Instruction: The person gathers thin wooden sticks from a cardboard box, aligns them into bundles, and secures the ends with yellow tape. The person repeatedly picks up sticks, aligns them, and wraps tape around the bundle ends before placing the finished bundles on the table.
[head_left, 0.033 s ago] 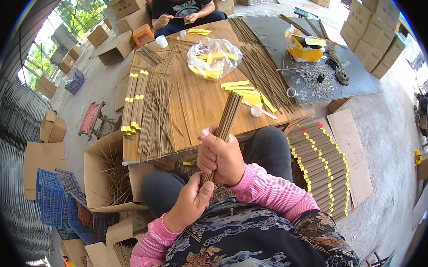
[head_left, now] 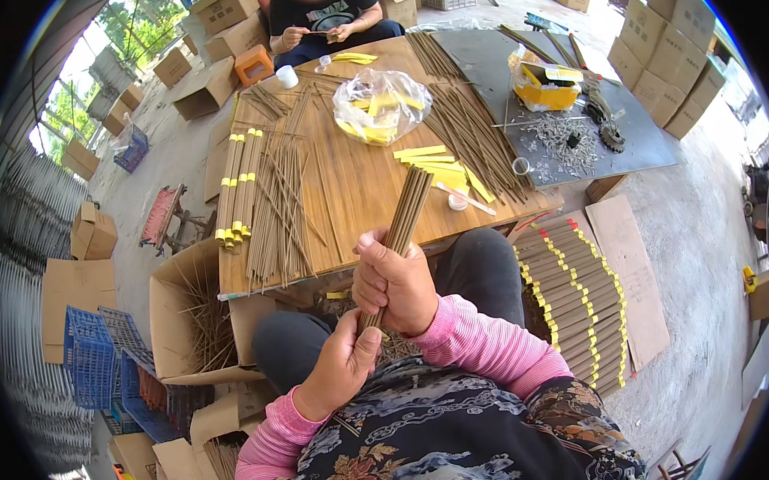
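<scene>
Surface, centre: banded bundles at left end; loose sticks just right of them; plastic bag behind the middle, paper strips inside; paper slips right of middle, nearer the front; tub before the slips; long sticks along right side. Second surface, adjoining at right: box, clippings before it. Beyond far edge: seated person. Before near edge: stick bundle in both hands. Left, lower: carton, sticks within; crates farther left. Right, lower: bundle rows, cardboard sheet beside. Far right, behind second surface: stacked cartons.
</scene>
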Available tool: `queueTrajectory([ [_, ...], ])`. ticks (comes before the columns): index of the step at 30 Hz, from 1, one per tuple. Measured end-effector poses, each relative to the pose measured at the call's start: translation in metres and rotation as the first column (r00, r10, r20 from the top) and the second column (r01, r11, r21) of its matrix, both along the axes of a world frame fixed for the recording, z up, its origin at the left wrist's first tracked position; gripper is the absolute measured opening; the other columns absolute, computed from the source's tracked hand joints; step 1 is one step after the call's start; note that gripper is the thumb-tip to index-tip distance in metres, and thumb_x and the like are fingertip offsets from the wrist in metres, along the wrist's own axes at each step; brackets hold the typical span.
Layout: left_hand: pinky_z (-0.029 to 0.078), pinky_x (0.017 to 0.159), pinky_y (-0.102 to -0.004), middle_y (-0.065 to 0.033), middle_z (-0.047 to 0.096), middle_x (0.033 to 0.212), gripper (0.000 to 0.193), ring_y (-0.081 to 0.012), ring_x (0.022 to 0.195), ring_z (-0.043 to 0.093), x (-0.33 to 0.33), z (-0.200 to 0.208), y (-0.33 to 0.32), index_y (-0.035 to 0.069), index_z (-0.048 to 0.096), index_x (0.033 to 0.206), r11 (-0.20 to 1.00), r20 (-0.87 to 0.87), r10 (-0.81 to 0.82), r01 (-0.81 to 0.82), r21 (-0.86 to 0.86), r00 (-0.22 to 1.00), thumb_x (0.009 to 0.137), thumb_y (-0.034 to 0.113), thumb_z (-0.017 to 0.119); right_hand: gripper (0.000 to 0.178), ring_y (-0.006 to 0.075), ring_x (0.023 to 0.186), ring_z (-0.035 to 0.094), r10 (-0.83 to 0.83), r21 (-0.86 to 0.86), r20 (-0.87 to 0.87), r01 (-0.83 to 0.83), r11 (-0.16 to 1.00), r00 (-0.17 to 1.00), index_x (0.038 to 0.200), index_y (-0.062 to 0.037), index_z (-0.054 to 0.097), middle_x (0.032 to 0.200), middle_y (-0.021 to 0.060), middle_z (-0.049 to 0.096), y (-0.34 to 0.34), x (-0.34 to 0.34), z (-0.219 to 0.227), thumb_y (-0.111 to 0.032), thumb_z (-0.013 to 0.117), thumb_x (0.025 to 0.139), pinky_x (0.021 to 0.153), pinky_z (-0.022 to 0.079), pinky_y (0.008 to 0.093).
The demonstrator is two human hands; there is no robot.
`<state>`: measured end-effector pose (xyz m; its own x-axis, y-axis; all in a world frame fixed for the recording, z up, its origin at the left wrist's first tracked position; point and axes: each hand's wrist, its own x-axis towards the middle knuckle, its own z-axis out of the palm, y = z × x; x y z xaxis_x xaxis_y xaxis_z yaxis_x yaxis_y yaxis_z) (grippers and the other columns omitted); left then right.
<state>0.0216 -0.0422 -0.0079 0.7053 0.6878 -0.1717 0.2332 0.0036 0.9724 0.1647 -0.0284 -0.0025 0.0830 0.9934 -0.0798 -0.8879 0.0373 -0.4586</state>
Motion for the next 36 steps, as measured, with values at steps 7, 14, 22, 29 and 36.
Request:
queueTrajectory([
  [7, 0.037, 0.048, -0.0185, -0.0012, 0.046, 0.070, 0.033, -0.0054, 0.054, 0.041, 0.003, -0.007, 0.008, 0.000, 0.042, 0.105, 0.989, 0.023, 0.002, 0.001, -0.147, 1.000, 0.094, 0.030, 0.037, 0.010, 0.0089, 0.035, 0.031, -0.026, -0.045, 0.007, 0.026, 0.999, 1.000, 0.085, -0.0068, 0.050, 0.048, -0.0025, 0.032, 0.004, 0.002, -0.008, -0.016, 0.053, 0.087, 0.033, 0.029, 0.0240],
  [14, 0.036, 0.046, -0.0181, -0.0009, 0.045, 0.067, 0.029, -0.0047, 0.052, 0.040, 0.002, -0.022, 0.021, 0.002, 0.044, 0.095, 0.965, 0.085, 0.060, -0.036, -0.262, 0.995, 0.094, 0.031, 0.036, 0.023, 0.0107, 0.042, 0.040, -0.013, -0.038, 0.189, 0.021, 0.999, 0.982, 0.098, -0.0054, 0.049, 0.054, -0.0003, 0.040, 0.042, 0.022, -0.015, -0.026, 0.051, 0.089, 0.041, 0.036, 0.0252],
  [22, 0.034, 0.042, -0.0179, -0.0005, 0.046, 0.066, 0.030, -0.0041, 0.049, 0.040, -0.006, -0.033, 0.060, 0.003, 0.045, 0.094, 0.897, 0.131, 0.268, -0.197, -0.395, 0.954, 0.094, 0.033, 0.039, 0.020, 0.0197, 0.075, 0.060, -0.132, 0.141, 0.990, 0.211, 0.967, -0.058, 0.090, 0.0006, 0.060, 0.081, 0.0094, 0.063, 0.175, 0.184, -0.086, -0.013, 0.061, 0.076, 0.069, 0.047, 0.0294],
  [29, 0.034, 0.041, -0.0176, -0.0006, 0.046, 0.066, 0.032, -0.0040, 0.048, 0.040, -0.012, -0.046, 0.100, 0.004, 0.045, 0.093, 0.846, 0.148, 0.385, -0.285, -0.450, 0.911, 0.094, 0.035, 0.038, 0.032, 0.0285, 0.100, 0.053, 0.232, -0.202, 0.708, 0.124, 0.972, -0.667, 0.098, -0.0068, 0.059, 0.102, 0.0126, 0.059, 0.219, 0.190, -0.113, -0.023, 0.063, 0.070, 0.084, 0.042, 0.0356],
  [36, 0.034, 0.041, -0.0177, -0.0005, 0.046, 0.066, 0.032, -0.0040, 0.048, 0.040, -0.012, -0.057, 0.112, 0.004, 0.045, 0.093, 0.826, 0.155, 0.405, -0.288, -0.485, 0.901, 0.093, 0.035, 0.038, 0.030, 0.0273, 0.107, 0.049, 0.315, -0.272, 0.645, 0.176, 0.946, -0.697, 0.100, -0.0126, 0.059, 0.110, 0.0081, 0.055, 0.234, 0.208, -0.108, -0.021, 0.061, 0.071, 0.087, 0.040, 0.0382],
])
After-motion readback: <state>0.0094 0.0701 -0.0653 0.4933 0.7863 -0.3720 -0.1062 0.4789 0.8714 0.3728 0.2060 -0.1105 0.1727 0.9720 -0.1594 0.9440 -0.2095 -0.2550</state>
